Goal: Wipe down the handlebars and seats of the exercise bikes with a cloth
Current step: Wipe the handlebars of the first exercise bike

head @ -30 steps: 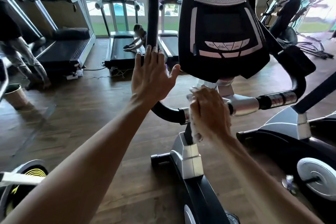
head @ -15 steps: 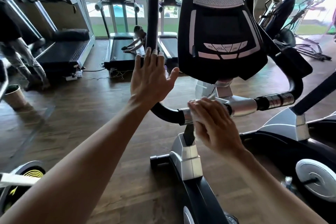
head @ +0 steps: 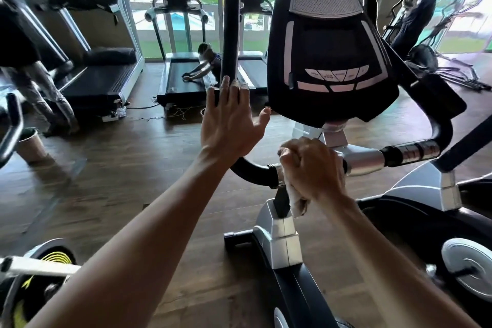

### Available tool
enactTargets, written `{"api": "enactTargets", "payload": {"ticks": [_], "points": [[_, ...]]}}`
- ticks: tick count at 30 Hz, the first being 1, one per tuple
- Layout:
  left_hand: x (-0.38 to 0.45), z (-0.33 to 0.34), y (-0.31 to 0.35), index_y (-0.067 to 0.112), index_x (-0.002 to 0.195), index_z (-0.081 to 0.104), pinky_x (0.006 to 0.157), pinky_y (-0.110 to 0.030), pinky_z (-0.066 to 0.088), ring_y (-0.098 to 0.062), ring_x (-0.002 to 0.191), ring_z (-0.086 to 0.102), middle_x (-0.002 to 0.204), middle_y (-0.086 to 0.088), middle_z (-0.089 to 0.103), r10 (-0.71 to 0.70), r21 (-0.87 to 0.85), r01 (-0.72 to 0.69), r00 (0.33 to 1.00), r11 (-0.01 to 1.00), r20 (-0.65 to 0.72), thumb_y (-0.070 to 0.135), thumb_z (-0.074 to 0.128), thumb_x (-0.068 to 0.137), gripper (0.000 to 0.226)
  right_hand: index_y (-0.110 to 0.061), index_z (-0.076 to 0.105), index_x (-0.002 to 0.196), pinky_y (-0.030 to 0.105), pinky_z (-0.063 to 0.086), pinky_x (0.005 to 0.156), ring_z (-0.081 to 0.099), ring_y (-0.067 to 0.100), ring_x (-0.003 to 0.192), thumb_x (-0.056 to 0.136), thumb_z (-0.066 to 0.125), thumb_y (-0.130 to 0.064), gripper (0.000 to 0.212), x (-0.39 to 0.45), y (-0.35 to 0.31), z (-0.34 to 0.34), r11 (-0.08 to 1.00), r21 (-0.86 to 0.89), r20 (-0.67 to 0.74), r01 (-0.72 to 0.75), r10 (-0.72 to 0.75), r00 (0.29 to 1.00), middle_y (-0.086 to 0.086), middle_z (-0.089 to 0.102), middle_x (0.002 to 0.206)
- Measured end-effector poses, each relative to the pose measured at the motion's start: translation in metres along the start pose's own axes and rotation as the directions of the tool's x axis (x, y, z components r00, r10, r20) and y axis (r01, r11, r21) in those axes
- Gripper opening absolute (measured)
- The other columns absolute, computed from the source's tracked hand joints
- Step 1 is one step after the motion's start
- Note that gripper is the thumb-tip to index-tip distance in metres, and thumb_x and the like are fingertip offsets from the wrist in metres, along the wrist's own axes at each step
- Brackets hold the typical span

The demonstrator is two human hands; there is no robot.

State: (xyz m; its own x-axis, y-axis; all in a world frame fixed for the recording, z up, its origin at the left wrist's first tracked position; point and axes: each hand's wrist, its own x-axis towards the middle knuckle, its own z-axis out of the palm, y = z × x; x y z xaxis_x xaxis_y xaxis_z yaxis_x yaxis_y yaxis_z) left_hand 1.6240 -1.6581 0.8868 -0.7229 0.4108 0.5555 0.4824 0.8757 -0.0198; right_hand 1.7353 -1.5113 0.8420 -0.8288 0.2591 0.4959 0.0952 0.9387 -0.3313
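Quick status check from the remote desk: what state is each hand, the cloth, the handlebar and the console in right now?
Left hand: open, straight fingers against the upright black padded handlebar post.
Right hand: gripping the white cloth around the horizontal silver handlebar.
White cloth: bunched, tail hanging below the fist.
Black bike console: screen dark.

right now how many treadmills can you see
3. One treadmill stands at the left wall, one at the windows, and one is partly hidden behind the upright handlebar; others may be hidden.
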Motion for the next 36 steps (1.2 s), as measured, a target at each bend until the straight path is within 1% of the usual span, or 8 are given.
{"api": "enactTargets", "payload": {"ticks": [5,10,16,21,25,29,34,36], "points": [[-0.001,0.002,0.0,0.004,0.141,0.047,0.123,-0.053,0.019,-0.033,0.154,0.026,0.153,-0.018,0.046,0.001,-0.016,-0.001,1.0,1.0,-0.015,0.058,0.022,0.091,0.078,-0.028,0.066,0.129,0.037,0.044,0.105,0.055,0.021,0.129,0.099,0.042,-0.042,0.041,-0.024,-0.009,0.009,0.958,0.043,0.008,0.284,-0.285,0.959,-0.007,0.065,0.132],[-0.001,-0.001,0.001,0.005,0.145,0.042,0.125,-0.053,0.015,-0.032,0.156,0.019,0.158,-0.018,0.04,0.0,-0.017,0.0,1.0,1.0,0.012,0.051,0.037,0.09,0.072,-0.034,0.071,0.108,0.037,0.052,0.085,0.066,0.023,0.104,0.09,0.044,-0.048,0.036,0.004,-0.009,0.003,0.998,-0.033,0.07,-0.05,0.053,0.996,-0.006,0.072,0.107],[-0.004,-0.003,-0.001,0.006,0.148,0.041,0.125,-0.052,0.015,-0.032,0.156,0.019,0.158,-0.016,0.04,0.012,-0.039,-0.013,1.0,0.999,-0.01,0.052,0.033,0.087,0.076,-0.015,0.067,0.13,0.044,0.045,0.107,0.058,0.026,0.125,0.097,0.057,-0.025,0.037,-0.028,0.009,0.015,0.878,0.091,-0.117,0.471,-0.46,0.88,0.001,0.064,0.133],[-0.003,-0.005,0.002,0.007,0.146,0.041,0.125,-0.052,0.013,-0.032,0.157,0.017,0.158,-0.016,0.039,-0.003,-0.019,0.003,1.0,1.0,0.014,0.052,0.037,0.089,0.073,-0.034,0.069,0.121,0.037,0.048,0.093,0.057,0.018,0.115,0.089,0.042,-0.044,0.043,-0.007,0.02,0.001,0.989,0.129,-0.076,-0.074,0.084,0.994,-0.012,0.067,0.121],[-0.004,-0.004,0.003,0.005,0.144,0.043,0.124,-0.053,0.017,-0.034,0.155,0.021,0.156,-0.018,0.042,-0.007,-0.02,0.007,1.0,1.0,-0.002,0.049,0.039,0.089,0.07,-0.027,0.065,0.13,0.039,0.047,0.094,0.054,0.02,0.115,0.095,0.049,-0.041,0.041,-0.029,-0.021,0.021,0.982,0.067,-0.126,0.176,-0.167,0.978,-0.009,0.064,0.128],[-0.005,-0.002,-0.002,0.005,0.149,0.04,0.124,-0.052,0.016,-0.033,0.156,0.02,0.159,-0.017,0.039,0.015,-0.046,-0.017,0.999,0.999,-0.039,0.045,0.042,0.088,0.073,-0.021,0.067,0.132,0.041,0.05,0.098,0.057,0.022,0.12,0.092,0.058,-0.032,0.042,-0.028,0.021,0.014,0.92,0.114,-0.125,0.374,-0.36,0.925,-0.007,0.062,0.133],[-0.004,-0.001,0.001,0.005,0.153,0.035,0.126,-0.052,0.013,-0.033,0.156,0.018,0.162,-0.018,0.035,0.005,-0.024,-0.006,1.0,1.0,-0.029,0.043,0.048,0.09,0.074,-0.034,0.069,0.121,0.042,0.05,0.096,0.057,0.018,0.12,0.087,0.042,-0.047,0.045,-0.007,0.033,0.003,0.98,0.175,-0.12,-0.094,0.116,0.986,-0.01,0.066,0.125],[-0.004,-0.001,0.005,0.003,0.152,0.036,0.126,-0.053,0.014,-0.033,0.156,0.02,0.161,-0.019,0.036,-0.019,-0.015,0.018,0.999,1.0,-0.031,0.039,0.048,0.09,0.072,-0.034,0.068,0.122,0.043,0.045,0.096,0.056,0.02,0.118,0.086,0.04,-0.046,0.047,-0.008,0.002,0.008,0.984,0.093,-0.094,-0.15,0.158,0.983,-0.01,0.065,0.124]]}}
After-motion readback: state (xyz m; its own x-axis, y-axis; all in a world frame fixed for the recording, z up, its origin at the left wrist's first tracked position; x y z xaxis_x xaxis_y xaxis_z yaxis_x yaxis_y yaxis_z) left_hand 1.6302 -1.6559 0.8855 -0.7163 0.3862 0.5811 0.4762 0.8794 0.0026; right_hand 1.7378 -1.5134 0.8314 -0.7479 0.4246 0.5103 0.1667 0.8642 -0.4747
